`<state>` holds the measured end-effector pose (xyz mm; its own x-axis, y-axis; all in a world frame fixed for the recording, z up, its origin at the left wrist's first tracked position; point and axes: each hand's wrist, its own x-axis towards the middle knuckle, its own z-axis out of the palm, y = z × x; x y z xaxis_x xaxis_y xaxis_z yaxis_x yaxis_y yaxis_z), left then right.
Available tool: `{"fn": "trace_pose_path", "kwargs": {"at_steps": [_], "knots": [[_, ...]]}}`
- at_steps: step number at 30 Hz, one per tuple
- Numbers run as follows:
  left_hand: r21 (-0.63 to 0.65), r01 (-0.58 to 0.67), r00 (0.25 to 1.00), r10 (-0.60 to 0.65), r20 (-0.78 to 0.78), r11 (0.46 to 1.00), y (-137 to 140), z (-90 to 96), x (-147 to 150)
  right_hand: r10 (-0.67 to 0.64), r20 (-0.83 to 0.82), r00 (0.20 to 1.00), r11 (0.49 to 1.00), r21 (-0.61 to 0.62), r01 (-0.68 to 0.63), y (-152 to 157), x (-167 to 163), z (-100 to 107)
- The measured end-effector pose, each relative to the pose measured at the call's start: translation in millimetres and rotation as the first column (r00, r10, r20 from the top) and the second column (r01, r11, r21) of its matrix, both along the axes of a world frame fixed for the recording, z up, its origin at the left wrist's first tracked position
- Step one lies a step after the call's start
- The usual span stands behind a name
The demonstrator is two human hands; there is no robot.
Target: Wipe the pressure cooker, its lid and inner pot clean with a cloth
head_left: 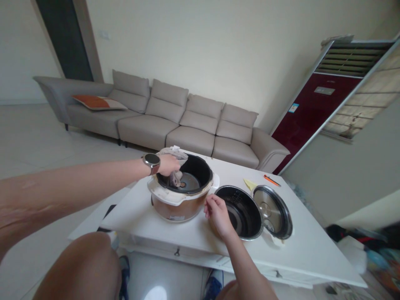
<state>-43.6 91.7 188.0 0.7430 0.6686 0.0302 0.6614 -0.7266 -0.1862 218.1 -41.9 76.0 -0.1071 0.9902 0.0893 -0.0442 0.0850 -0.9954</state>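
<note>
My left hand (169,164) grips a greyish cloth (175,179) against the inner left wall of an electric cooker body (179,208). The cooker has a white rim, a brownish outer shell and a dark cavity with a round metal plate (188,182) at its bottom. My right hand (217,212) is loosely closed between the cooker and a black inner pot (245,210); nothing shows in its fingers. That pot stands on the table to the right of the cooker, its opening facing up. Beside it lies a round metal lid (272,210).
All this stands on a white table (300,246) with drawers. An orange utility knife (271,180) and a yellow piece of paper or cloth (250,183) lie near its far right edge. Behind are a grey sofa (193,129) and a dark red air conditioner (315,108).
</note>
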Motion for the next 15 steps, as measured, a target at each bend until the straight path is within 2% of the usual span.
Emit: {"fn": "trace_pose_path", "kwargs": {"at_steps": [4, 7, 9, 11, 13, 15], "knots": [[-0.203, -0.131, 0.979, 0.095, -0.179, 0.970, -12.7, 10.1, 13.8, -0.008, 0.020, 1.000, 1.000, 0.016, 0.008, 2.0, 2.5, 0.6], [-0.462, -0.233, 0.969, 0.165, -0.183, 0.856, -21.2, 21.4, 31.2, -0.018, 0.019, 1.000, 1.000, 0.018, 0.017, 3.6, 3.2, 0.7], [-0.628, -0.203, 0.977, 0.202, -0.073, 0.751, -23.4, 24.1, 39.7, -0.022, 0.014, 1.000, 1.000, 0.007, 0.022, 4.3, 2.9, 0.8], [-0.730, -0.135, 0.959, 0.274, 0.074, 0.670, -21.9, 22.5, 43.9, -0.026, 0.011, 1.000, 1.000, -0.006, 0.026, 4.9, 2.2, 0.5], [-0.759, -0.087, 0.901, 0.376, 0.216, 0.646, -17.7, 19.4, 44.5, -0.030, 0.005, 1.000, 0.999, -0.015, 0.030, 5.7, 1.5, -0.3], [-0.748, -0.084, 0.813, 0.479, 0.331, 0.659, -12.1, 17.8, 43.2, -0.035, -0.005, 0.999, 0.999, -0.016, 0.035, 6.8, 1.1, -1.5]]}}
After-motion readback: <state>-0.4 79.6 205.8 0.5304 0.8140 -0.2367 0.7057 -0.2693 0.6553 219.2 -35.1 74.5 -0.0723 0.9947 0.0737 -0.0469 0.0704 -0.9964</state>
